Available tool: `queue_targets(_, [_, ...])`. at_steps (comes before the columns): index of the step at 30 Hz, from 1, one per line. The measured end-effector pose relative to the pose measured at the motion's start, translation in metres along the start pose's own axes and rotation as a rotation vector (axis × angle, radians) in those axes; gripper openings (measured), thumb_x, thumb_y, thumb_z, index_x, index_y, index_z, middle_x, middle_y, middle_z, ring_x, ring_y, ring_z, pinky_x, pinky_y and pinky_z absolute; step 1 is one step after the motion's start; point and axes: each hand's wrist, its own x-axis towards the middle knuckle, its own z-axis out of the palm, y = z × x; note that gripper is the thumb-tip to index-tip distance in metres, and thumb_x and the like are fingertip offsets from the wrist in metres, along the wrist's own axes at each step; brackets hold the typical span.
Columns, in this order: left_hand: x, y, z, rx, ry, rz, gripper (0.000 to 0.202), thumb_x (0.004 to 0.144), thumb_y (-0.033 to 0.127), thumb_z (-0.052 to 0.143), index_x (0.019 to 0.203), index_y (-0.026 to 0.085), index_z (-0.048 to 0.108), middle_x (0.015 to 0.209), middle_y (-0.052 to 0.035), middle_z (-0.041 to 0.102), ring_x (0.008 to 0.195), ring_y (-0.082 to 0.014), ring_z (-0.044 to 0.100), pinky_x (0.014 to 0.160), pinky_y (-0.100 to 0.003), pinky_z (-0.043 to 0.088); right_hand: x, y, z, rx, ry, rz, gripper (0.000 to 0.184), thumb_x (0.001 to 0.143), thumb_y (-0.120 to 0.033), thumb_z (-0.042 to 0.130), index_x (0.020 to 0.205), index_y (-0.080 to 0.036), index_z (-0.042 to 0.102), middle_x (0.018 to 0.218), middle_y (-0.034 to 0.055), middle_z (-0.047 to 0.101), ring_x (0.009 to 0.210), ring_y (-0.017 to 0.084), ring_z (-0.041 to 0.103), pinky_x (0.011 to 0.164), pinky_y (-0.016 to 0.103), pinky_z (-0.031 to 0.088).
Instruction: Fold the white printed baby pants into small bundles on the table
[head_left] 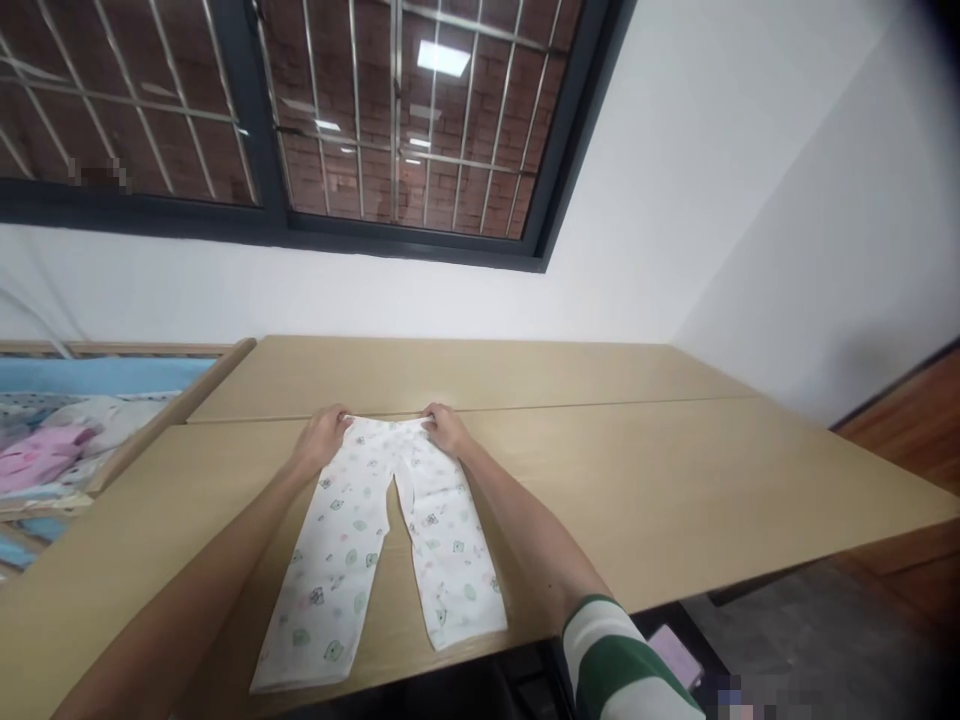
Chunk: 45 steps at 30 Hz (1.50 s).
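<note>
White pants (352,540) with small green and grey prints lie spread flat on the wooden table (637,480), waistband at the far end and legs toward me. My left hand (325,438) pinches the left corner of the waistband. At the opposite corner, my right hand (445,430) grips the waistband between thumb and fingers. The two legs lie apart, with bare wood showing between them. Both hems rest near the table's front edge.
To the left stands a wooden crib (172,405) with blue bedding and a pink cloth (45,455) in it. A barred window (405,120) is set in the white wall behind. Below the table's front edge lies a pale purple object (675,655).
</note>
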Motion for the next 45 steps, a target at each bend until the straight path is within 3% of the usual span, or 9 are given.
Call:
queue_targets(6, [0.014, -0.025, 0.022, -0.065, 0.027, 0.044, 0.033, 0.092, 0.039, 0.044, 0.104, 0.017, 0.065, 0.100, -0.0111, 0.071, 0.096, -0.0256, 0.064, 0.091, -0.038, 0.050, 0.012, 0.024, 0.007, 0.050, 0.040, 0.005, 0.012, 0.089, -0.015, 0.062, 0.099, -0.018, 0.068, 0.098, 0.0043, 0.068, 0.096, 0.017, 0.060, 0.091, 0.028, 0.045])
queue_targets(13, [0.022, -0.041, 0.030, -0.118, 0.019, 0.056, 0.037, 0.093, 0.045, 0.044, 0.106, 0.017, 0.065, 0.100, -0.0099, 0.070, 0.092, -0.0227, 0.065, 0.086, -0.033, 0.052, 0.021, 0.038, 0.015, 0.097, 0.061, 0.008, 0.017, 0.094, -0.025, 0.059, 0.106, -0.019, 0.070, 0.103, 0.0065, 0.061, 0.099, 0.017, 0.060, 0.095, 0.029, 0.046])
queue_targets(19, [0.023, -0.040, 0.033, -0.094, -0.008, 0.060, 0.033, 0.093, 0.045, 0.044, 0.101, 0.021, 0.066, 0.096, -0.0067, 0.069, 0.091, -0.0233, 0.063, 0.083, -0.034, 0.050, 0.021, 0.037, 0.015, 0.091, 0.070, -0.001, 0.024, 0.100, -0.022, 0.046, 0.106, -0.018, 0.069, 0.105, 0.0082, 0.061, 0.108, 0.019, 0.059, 0.102, 0.030, 0.044])
queue_targets(25, [0.024, -0.039, 0.033, -0.020, -0.009, 0.025, 0.031, 0.093, 0.044, 0.045, 0.100, 0.021, 0.064, 0.100, -0.0077, 0.068, 0.096, -0.0243, 0.063, 0.085, -0.035, 0.049, 0.020, 0.035, 0.013, 0.085, 0.074, 0.018, 0.021, 0.099, -0.021, 0.048, 0.109, -0.017, 0.065, 0.108, 0.0093, 0.064, 0.101, 0.018, 0.063, 0.095, 0.030, 0.048])
queue_targets(35, [0.021, -0.030, 0.024, 0.075, -0.085, -0.053, 0.034, 0.095, 0.045, 0.042, 0.110, 0.023, 0.064, 0.074, -0.0011, 0.067, 0.077, -0.0228, 0.066, 0.071, -0.031, 0.044, 0.018, 0.024, 0.009, -0.029, 0.076, 0.157, 0.018, 0.099, -0.028, 0.050, 0.103, -0.017, 0.065, 0.102, 0.0098, 0.070, 0.094, 0.020, 0.063, 0.082, 0.029, 0.045])
queue_targets(45, [0.021, -0.028, 0.024, 0.156, -0.100, -0.067, 0.034, 0.096, 0.042, 0.040, 0.114, 0.024, 0.064, 0.079, -0.0027, 0.071, 0.080, -0.0249, 0.068, 0.074, -0.032, 0.045, 0.015, 0.014, 0.006, -0.217, 0.038, 0.239, 0.022, 0.100, -0.034, 0.049, 0.101, -0.018, 0.064, 0.099, 0.0107, 0.073, 0.094, 0.023, 0.065, 0.079, 0.030, 0.040])
